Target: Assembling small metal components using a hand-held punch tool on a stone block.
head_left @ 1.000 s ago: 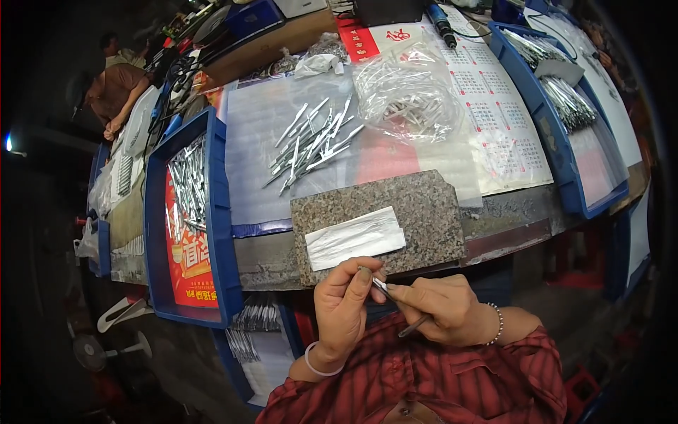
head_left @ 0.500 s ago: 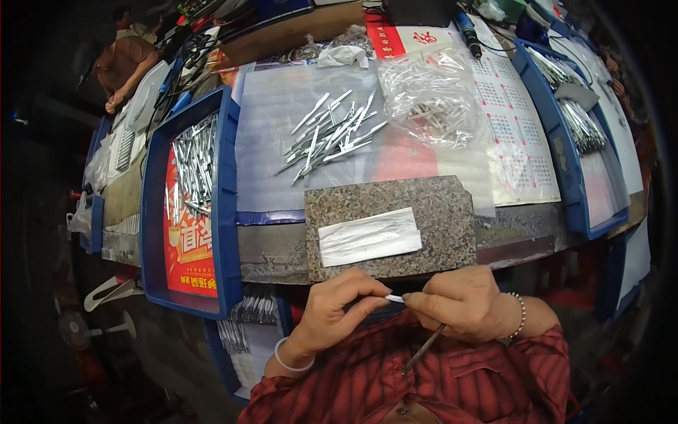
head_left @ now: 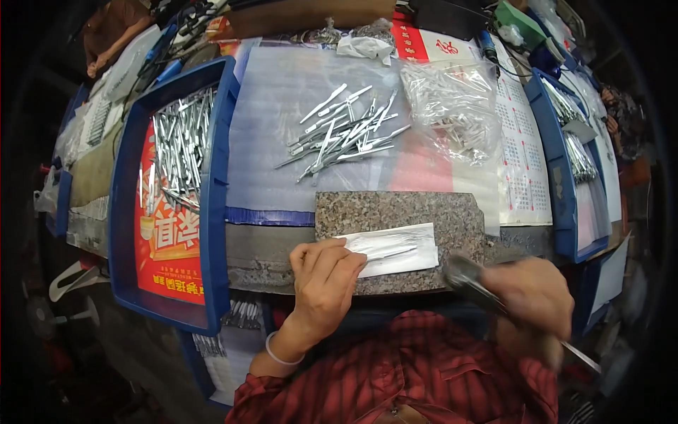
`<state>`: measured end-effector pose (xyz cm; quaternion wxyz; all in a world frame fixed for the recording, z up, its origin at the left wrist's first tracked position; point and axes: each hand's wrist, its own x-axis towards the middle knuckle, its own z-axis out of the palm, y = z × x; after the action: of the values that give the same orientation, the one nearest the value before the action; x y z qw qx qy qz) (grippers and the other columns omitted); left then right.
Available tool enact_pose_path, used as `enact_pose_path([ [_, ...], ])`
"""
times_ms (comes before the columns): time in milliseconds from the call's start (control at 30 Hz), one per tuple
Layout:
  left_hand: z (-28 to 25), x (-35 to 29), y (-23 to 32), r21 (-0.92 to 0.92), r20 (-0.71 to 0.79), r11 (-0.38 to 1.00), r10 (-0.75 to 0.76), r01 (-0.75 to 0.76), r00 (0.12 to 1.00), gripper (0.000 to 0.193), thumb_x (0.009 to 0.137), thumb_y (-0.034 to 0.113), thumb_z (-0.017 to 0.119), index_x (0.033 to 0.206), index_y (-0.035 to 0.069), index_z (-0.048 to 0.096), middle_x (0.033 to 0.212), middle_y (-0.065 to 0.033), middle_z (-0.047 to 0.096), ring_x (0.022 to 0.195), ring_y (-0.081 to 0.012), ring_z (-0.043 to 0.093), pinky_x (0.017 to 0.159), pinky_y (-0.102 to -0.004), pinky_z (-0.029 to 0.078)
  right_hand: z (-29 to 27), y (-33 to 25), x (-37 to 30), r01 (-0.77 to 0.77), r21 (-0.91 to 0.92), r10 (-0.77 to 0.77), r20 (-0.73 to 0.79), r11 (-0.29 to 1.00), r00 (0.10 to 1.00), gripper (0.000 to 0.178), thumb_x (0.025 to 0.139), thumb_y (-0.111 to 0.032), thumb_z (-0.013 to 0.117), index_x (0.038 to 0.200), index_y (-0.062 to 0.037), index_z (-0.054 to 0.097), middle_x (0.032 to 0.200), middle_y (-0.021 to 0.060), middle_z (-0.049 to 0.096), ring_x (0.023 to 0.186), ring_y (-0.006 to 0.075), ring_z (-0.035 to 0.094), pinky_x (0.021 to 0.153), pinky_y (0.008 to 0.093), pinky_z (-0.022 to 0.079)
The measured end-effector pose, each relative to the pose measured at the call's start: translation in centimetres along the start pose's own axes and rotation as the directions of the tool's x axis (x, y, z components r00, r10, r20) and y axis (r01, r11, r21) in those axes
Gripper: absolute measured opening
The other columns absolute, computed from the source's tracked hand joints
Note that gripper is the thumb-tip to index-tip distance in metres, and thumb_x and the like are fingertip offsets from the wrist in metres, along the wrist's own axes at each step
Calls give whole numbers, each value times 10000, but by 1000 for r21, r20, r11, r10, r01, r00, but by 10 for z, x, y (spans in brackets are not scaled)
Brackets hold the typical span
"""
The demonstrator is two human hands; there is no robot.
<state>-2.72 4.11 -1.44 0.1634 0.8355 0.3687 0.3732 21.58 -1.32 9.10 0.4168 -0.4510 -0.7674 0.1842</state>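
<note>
My left hand (head_left: 325,283) pinches one end of a slim silvery metal piece (head_left: 397,254). That piece lies flat on a folded white paper pad (head_left: 417,237), which rests on a speckled granite slab (head_left: 395,205). My right hand (head_left: 540,297), smeared by motion, is closed around a hammer-like tool (head_left: 466,277). The tool's dark, blurred head hangs just right of the pad, and its thin handle sticks out toward the lower right. Beyond the slab lies a loose pile of similar slim metal pieces (head_left: 346,134).
On the left stands a blue tray (head_left: 217,212) of metal pieces; another blue tray (head_left: 563,191) stands on the right. A clear plastic bag (head_left: 452,99) of small pieces lies beyond the slab, beside a printed calendar sheet (head_left: 526,162). A person (head_left: 113,32) sits far left.
Both hands held the slim piece in front of my chest; now the left has laid it on the pad. My right hand has let go of it and swung right with the tool.
</note>
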Motion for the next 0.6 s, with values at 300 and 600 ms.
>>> enact_pose_path([
  [300,1,2,-4,-56,21,998,-4,6,1000,266,706,-4,736,946,72,650,873,-64,581,911,-270,614,823,-389,371,36,24,20,-208,-32,210,146,978,967,135,894,-118,607,976,-12,623,790,162,648,641,317,657,555,349,512],
  [600,-13,1,-14,-49,46,997,-55,57,997,244,703,21,747,923,83,660,871,-57,586,944,-281,615,848,-406,381,72,39,25,-89,29,80,234,996,969,143,858,-156,685,917,-61,595,746,105,610,594,289,625,473,363,462],
])
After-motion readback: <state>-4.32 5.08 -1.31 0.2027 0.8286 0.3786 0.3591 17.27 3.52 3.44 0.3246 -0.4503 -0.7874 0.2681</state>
